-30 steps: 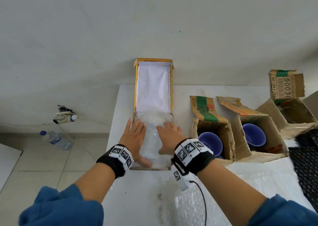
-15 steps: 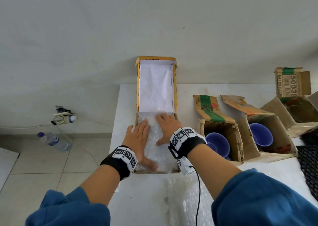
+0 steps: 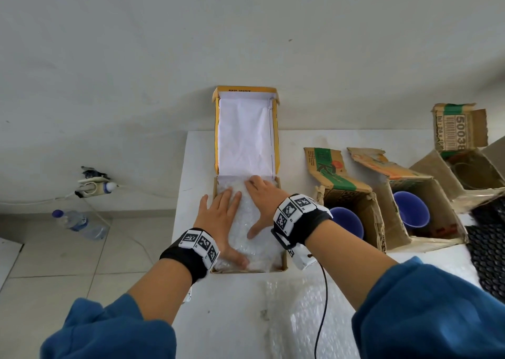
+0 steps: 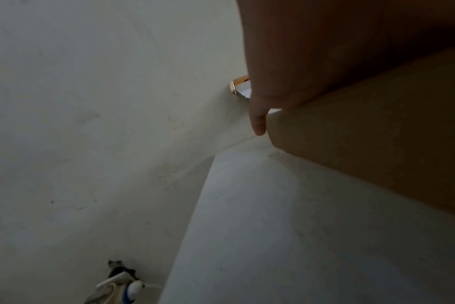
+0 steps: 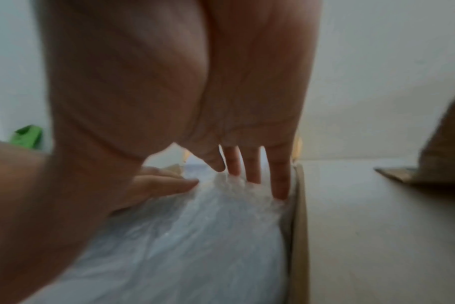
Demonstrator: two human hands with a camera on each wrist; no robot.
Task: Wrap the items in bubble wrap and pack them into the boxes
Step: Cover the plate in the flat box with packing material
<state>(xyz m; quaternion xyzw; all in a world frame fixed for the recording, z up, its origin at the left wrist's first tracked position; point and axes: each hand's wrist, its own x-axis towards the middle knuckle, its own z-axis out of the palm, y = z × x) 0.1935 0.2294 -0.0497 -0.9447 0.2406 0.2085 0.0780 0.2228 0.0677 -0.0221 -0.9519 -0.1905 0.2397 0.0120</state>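
Bubble wrap bundle (image 3: pixel 254 222) goes down into the yellow-lidded box (image 3: pixel 284 260).
Keep your left hand (image 3: pixel 218 216) and right hand (image 3: pixel 262 197) flat, fingers straight; push evenly toward 12 o'clock.

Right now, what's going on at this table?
A person is packing. Both hands, left hand and right hand, press flat on a bubble-wrapped bundle sitting in the open yellow-edged box. To the right, two cardboard boxes each hold an unwrapped blue cup. A loose sheet of bubble wrap lies on the table in front.
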